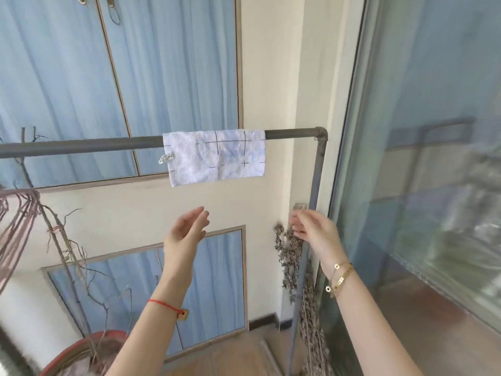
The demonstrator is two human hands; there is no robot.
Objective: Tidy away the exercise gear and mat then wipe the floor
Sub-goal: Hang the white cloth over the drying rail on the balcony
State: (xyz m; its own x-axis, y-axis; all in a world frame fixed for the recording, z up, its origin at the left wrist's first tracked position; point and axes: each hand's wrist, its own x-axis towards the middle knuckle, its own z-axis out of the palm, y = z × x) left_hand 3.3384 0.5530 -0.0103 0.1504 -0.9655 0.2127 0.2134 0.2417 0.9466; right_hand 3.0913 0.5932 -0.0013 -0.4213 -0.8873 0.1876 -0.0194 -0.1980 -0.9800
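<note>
A white cloth (215, 157) with pale blue patches and thin black lines hangs folded over a grey rail (81, 146) of a drying rack. Both my hands are raised below it and hold nothing. My left hand (187, 229) is under the cloth's left half, fingers straight and together. My right hand (314, 226) is lower right of the cloth, in front of the rack's grey upright post (315, 183), fingers relaxed.
Blue-curtained windows (81, 77) fill the wall behind the rack. A red pot (73, 354) with bare twigs stands lower left. Dried plants (290, 256) hang by the post. A glass door (423, 158) closes the right side. Pink hangers (16, 218) hang at the left edge.
</note>
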